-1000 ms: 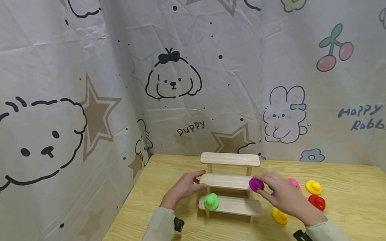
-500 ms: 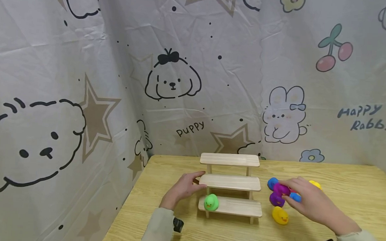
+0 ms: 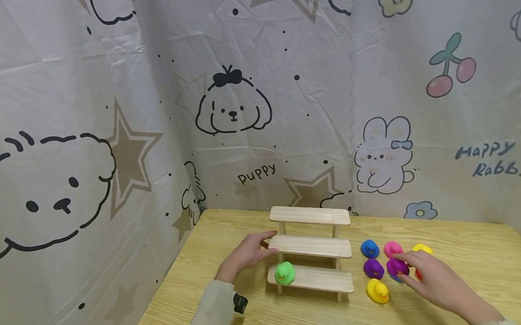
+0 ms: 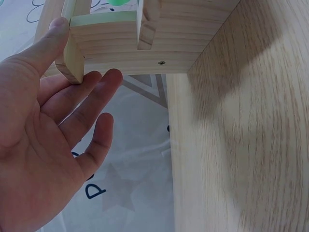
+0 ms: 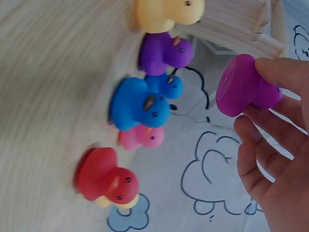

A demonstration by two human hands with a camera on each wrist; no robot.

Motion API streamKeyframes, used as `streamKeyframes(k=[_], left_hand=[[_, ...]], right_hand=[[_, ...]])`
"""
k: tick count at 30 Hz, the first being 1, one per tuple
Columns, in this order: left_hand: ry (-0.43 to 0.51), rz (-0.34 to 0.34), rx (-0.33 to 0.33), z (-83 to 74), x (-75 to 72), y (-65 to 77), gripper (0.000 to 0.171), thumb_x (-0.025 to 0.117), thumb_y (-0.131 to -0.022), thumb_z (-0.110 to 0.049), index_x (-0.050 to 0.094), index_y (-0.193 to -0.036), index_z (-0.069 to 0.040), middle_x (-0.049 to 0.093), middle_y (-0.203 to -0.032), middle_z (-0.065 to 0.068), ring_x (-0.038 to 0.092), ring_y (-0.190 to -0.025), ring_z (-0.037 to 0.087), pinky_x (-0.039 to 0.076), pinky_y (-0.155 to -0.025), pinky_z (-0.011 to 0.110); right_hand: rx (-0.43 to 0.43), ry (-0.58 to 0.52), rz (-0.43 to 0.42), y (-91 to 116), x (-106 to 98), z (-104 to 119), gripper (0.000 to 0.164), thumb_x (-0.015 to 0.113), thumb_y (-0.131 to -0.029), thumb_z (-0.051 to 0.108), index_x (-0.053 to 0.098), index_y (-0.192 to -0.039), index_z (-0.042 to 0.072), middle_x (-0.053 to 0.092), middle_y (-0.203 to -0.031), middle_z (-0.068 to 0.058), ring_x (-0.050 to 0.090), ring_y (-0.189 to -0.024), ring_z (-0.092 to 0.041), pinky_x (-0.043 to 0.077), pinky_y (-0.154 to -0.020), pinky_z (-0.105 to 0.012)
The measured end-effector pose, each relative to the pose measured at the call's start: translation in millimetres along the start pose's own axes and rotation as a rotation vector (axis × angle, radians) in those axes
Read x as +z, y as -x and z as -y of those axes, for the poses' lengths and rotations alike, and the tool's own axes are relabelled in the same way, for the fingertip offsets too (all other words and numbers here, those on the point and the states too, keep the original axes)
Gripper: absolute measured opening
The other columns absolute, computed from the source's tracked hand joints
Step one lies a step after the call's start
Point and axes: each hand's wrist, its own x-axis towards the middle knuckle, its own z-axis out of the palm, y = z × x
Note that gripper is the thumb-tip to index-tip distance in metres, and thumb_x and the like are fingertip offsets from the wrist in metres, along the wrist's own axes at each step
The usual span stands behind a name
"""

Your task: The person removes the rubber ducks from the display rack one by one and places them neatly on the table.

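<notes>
My left hand (image 3: pixel 251 252) grips the left end of the middle board of a three-step wooden display shelf (image 3: pixel 309 245). In the left wrist view, the thumb lies on one side of that board (image 4: pixel 72 60) and fingers on the other. A light-green rubber duck (image 3: pixel 285 273) sits at the left end of the lowest step. My right hand (image 3: pixel 438 282) pinches a magenta rubber duck (image 5: pixel 241 89) between thumb and fingers. It is raised off the table among the other ducks, its flat base showing in the right wrist view.
Right of the shelf stand a blue duck (image 3: pixel 369 248), a purple duck (image 3: pixel 373 269), a yellow duck (image 3: pixel 377 291) and a pink duck (image 3: pixel 393 249). Another blue duck (image 5: pixel 137 106) and a red duck (image 5: pixel 106 176) are nearby, partly hidden in the head view. A printed curtain (image 3: pixel 243 147) hangs behind the table.
My right hand has carried the magenta duck from the middle step's right end rightward, over the group of ducks. My left hand stays at the shelf.
</notes>
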Motion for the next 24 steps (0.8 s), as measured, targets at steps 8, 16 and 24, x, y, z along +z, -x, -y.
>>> streamKeyframes(k=[8,16,24], left_hand=[[-0.005,-0.005,0.005,0.8,0.9,0.5,0.057,0.064,-0.091,-0.033,0.047,-0.139,-0.007,0.056,-0.13,0.011,0.061,-0.103,0.024,0.051,-0.082,0.036],[-0.007,-0.002,-0.002,0.5,0.0,0.0,0.056,0.065,-0.091,-0.032,0.048,-0.139,-0.008,0.056,-0.13,0.011,0.061,-0.103,0.024,0.051,-0.082,0.035],[-0.003,-0.004,0.007,-0.6,0.1,0.7,0.057,0.064,-0.091,-0.032,0.048,-0.139,-0.007,0.056,-0.13,0.012,0.061,-0.102,0.025,0.051,-0.082,0.036]], right_hand=[[0.022,0.005,0.042,9.5,5.5,-9.1,0.037,0.084,-0.067,0.017,0.069,-0.1,0.012,0.058,-0.088,0.015,0.044,-0.07,0.001,0.044,-0.057,-0.022],[0.053,-0.016,0.131,17.5,8.1,-12.7,0.034,0.084,-0.069,0.018,0.069,-0.1,0.016,0.058,-0.09,0.015,0.048,-0.073,-0.001,0.048,-0.061,-0.022],[0.065,-0.049,0.241,22.4,11.0,-15.3,0.034,0.083,-0.07,0.02,0.068,-0.1,0.018,0.058,-0.092,0.016,0.054,-0.08,-0.003,0.053,-0.069,-0.027]])
